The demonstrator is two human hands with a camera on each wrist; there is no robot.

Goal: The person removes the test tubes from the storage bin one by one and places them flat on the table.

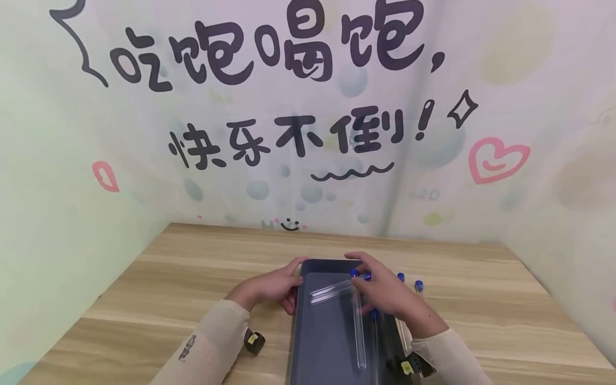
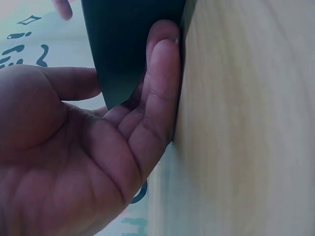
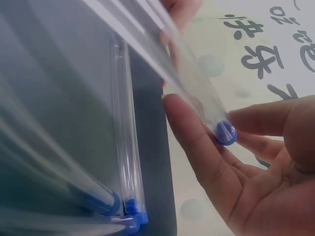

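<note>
Across the wooden table (image 1: 192,278), as shown by the head camera, a dark grey tray (image 1: 322,342) is laid in front of the person. Its left rim is gripped by the left hand (image 1: 271,289), with the thumb set over the edge. Above the tray, a clear tube (image 1: 358,331) is pinched near its blue cap (image 1: 354,272) by the right hand (image 1: 385,291), its bare end pointed towards the person. Two lying tubes (image 1: 332,289) are seen inside the tray, side by side, their capped ends partly hidden behind the right hand. Further blue caps (image 1: 420,285) are seen to the right of the tray, beyond that hand. Both forearms are covered by pale sleeves (image 1: 207,347), and the wall behind is hung with a printed cloth (image 1: 289,198) on which dark writing is shown.

From the left wrist, the tray's edge is seen clasped, the fingers being curled beneath it and the thumb placed on the other side.

From the right wrist, the clear tube is seen held at its capped end between thumb and fingers, tilted over the tray. The two lying tubes are shown beside the tray's wall, their caps close together; other tubes at the lower left are blurred
</note>
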